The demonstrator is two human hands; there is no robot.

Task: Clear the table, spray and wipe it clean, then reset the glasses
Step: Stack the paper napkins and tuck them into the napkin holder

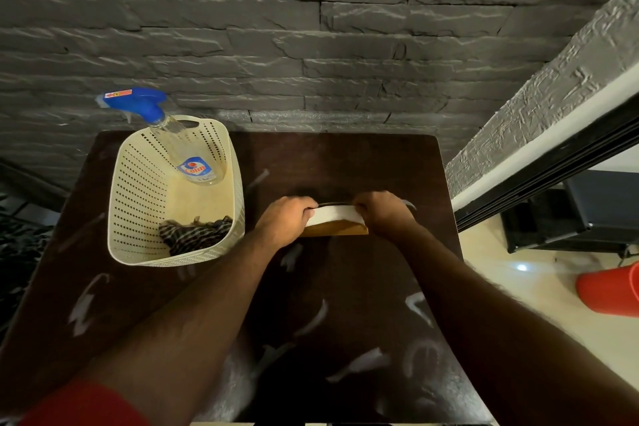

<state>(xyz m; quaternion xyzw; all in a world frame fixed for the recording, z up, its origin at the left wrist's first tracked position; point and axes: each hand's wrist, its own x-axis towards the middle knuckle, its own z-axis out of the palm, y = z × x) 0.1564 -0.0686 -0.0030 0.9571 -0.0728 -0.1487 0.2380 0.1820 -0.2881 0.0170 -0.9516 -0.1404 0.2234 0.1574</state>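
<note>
Two forearms reach out over the dark table [345,339], which carries pale smears near its front edge. Left hand [285,218] and right hand [382,214] each curl their fingers round one end of a flat white-and-wood holder [333,221], lifted or tilted near mid-table; whether it touches the surface I cannot tell. Risk, judged: the grip is at the ends only, so the piece could tip or slide out, and a left elbow swing could knock the basket [138,204]. Basket sits just left, holding a striped cloth [193,235] and spray bottle [186,156] leaning on its far rim. No glasses visible.
</note>
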